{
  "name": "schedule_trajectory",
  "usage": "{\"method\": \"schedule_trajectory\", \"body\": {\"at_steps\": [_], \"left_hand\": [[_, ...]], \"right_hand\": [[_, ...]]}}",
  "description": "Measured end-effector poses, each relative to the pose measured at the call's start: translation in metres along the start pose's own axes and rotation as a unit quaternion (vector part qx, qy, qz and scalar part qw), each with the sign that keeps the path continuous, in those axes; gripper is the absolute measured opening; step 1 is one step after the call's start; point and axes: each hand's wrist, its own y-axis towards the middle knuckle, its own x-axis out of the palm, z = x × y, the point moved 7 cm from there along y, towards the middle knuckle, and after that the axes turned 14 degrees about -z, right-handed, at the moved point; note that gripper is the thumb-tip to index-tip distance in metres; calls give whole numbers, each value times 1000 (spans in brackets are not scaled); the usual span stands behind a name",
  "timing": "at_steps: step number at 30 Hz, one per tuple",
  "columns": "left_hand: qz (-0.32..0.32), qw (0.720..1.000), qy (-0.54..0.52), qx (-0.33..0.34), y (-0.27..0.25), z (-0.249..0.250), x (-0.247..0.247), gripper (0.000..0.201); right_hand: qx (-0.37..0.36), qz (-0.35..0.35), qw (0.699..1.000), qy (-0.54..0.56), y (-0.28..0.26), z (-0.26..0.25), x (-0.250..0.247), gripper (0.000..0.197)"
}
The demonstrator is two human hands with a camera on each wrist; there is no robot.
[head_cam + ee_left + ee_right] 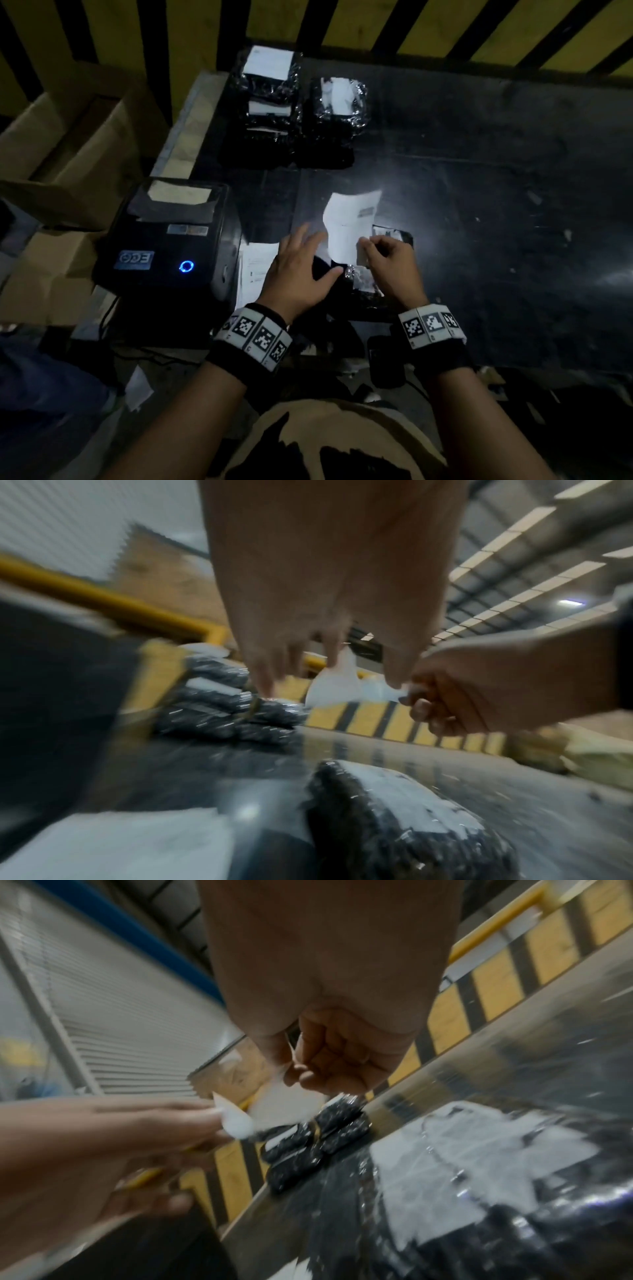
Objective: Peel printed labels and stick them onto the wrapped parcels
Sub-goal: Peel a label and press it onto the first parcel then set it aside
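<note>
A white printed label (349,222) hangs curled in the air above a black wrapped parcel (359,284) on the dark table. My right hand (368,245) pinches the label's near right corner between thumb and curled fingers; the pinch also shows in the right wrist view (294,1069). My left hand (318,250) is spread with straight fingers just left of the label. Its fingertips (332,661) touch the label's (334,688) edge. The parcel (411,818) lies below both hands and has white paper on its top. The views are blurred.
A black label printer (164,240) with a blue light stands at the left, with a white sheet (255,270) beside it. Stacked wrapped parcels (270,102) with labels sit at the table's back. Cardboard boxes (61,144) stand left of the table. A yellow-black barrier (445,27) runs behind.
</note>
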Motion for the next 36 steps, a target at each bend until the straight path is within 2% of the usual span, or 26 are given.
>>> {"method": "schedule_trajectory", "body": {"at_steps": [3,5,8,10,13,20,27,32,36], "left_hand": [[25,999,21,-20,12,23,4,78],[18,999,36,-9,19,37,14,83],[-43,997,38,51,34,59,36,70],[-80,993,-17,85,42,69,46,60],[-90,983,-101,123,47,82,52,54],[-43,975,-193,102,52,90,49,44],[22,978,-164,130,54,105,43,29],[49,975,-172,133,53,108,41,24],[60,972,-180,137,53,108,41,19]], "right_hand": [[16,32,999,2,-3,13,-24,27],[23,39,999,13,-5,21,-39,26],[9,27,999,35,-9,26,-55,22],[-11,16,997,72,-12,25,-60,22],[-28,2,988,151,-13,22,-67,22],[-32,-46,965,254,-13,20,-77,14],[-20,-47,963,265,-9,24,-83,22],[-20,-79,943,322,-15,20,-81,19],[-38,-88,944,316,-15,18,-80,15]]}}
